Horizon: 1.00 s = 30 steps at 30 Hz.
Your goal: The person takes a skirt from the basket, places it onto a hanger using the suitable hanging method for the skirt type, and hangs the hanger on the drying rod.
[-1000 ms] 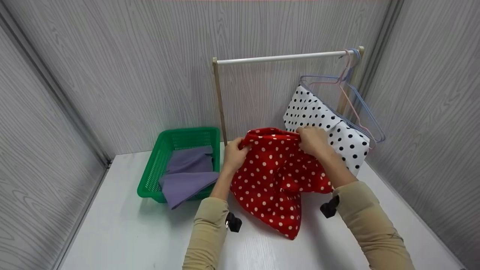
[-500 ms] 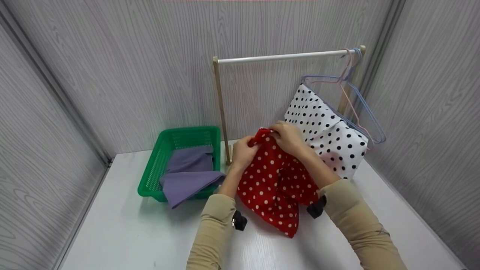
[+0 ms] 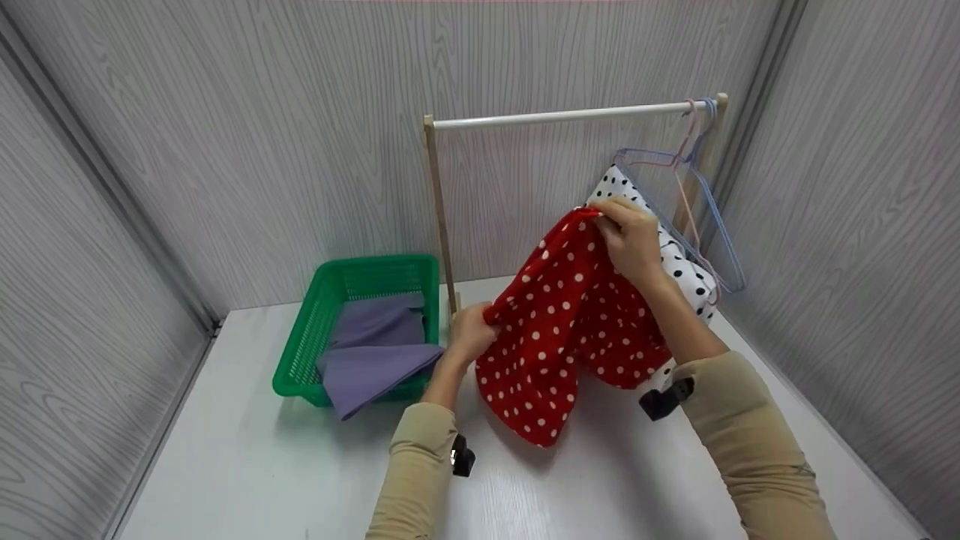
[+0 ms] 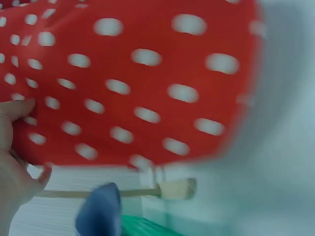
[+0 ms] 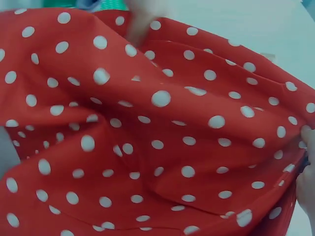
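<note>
A red cloth with white polka dots [image 3: 540, 330] hangs between both hands above the table. My left hand [image 3: 472, 332] grips its left edge, low and close to the basket. Higher up, my right hand [image 3: 630, 236] pinches the top corner, in front of the white dotted cloth. In the left wrist view the thumb and a finger of the left hand [image 4: 17, 152] lie at the red fabric's edge. Folds of the red fabric [image 5: 162, 142] fill most of the right wrist view, with part of the right hand [image 5: 307, 177] at the right border.
A green basket [image 3: 300, 360] holds purple cloth [image 3: 379, 367] that drapes over its front rim. Behind stands a rack with a white rail [image 3: 562, 116]. Blue and pink hangers [image 3: 694, 161] hang at its right end, with a white cloth with black dots [image 3: 694, 281].
Both hands first came together at the cloth's top edge. Since then the right hand has risen up and right with its corner, while the left has moved slightly down, stretching the edge.
</note>
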Tool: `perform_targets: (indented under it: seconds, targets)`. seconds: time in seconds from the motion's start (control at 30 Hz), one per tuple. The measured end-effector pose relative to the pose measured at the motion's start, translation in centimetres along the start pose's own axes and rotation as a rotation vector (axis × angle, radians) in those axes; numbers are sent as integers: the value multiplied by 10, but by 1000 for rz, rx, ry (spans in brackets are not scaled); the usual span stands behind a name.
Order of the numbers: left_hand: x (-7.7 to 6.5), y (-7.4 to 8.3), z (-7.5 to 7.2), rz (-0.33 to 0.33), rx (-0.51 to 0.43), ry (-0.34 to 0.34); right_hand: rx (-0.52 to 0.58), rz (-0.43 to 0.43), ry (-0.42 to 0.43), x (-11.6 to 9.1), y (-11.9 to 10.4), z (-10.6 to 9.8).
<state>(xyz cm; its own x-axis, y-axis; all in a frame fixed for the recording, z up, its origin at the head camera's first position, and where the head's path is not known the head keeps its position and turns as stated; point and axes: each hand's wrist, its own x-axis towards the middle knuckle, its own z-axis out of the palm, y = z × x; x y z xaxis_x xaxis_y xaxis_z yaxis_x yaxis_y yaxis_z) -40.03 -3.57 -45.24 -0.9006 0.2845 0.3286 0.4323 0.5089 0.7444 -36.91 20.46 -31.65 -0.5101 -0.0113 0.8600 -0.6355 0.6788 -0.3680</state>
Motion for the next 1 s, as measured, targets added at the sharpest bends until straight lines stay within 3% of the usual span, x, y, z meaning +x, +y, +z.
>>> perform_targets:
  seconds: [0.1,0.23,0.37,0.43,0.5,0.63,0.8,1.0]
  targets:
    - [-4,-5,4,20,-2,-5,27,-5,75,5,0,-11]
    - [-6,-9,7,77,-41,6,40,-24,110,9,-1,-24]
    - [-11,-15,-2,45,-243,-4,56,15,163,9,1,-34]
    - [-14,-17,-11,-7,-362,1,76,42,181,7,4,-37]
    - [-15,-17,-24,-20,-418,22,77,57,188,3,8,-40]
    - [-11,-9,-52,25,-328,144,87,118,202,-8,4,-44]
    - [3,16,-90,94,-93,308,125,257,214,-20,-17,-47]
    - [19,58,-134,220,199,485,263,399,214,-38,1,-42]
